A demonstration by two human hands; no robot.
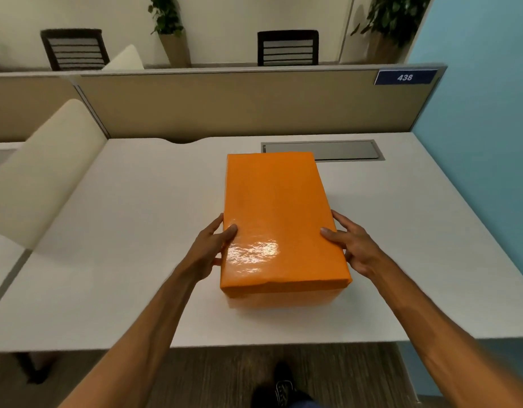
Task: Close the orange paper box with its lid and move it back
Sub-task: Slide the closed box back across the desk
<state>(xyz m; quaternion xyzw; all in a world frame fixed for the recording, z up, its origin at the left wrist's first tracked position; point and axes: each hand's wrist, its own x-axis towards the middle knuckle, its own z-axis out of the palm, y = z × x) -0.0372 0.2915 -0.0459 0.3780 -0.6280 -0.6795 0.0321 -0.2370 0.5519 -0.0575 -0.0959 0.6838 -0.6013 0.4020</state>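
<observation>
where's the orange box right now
In the head view the orange box, lid on, sits mid-desk, held between the left hand and right hand, its far end near the grey cable hatch.

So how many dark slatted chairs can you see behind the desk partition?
2. One dark chair stands at the far left behind the partition, the other chair near the centre, right of a potted plant. The partition hides their lower parts, so more could be out of sight.

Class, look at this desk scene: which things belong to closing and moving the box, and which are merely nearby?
Part of the job:
orange box, lid already on it
left hand and right hand, gripping its sides
desk

Just nearby:
cable hatch
sign 438
two dark chairs
plants
</observation>
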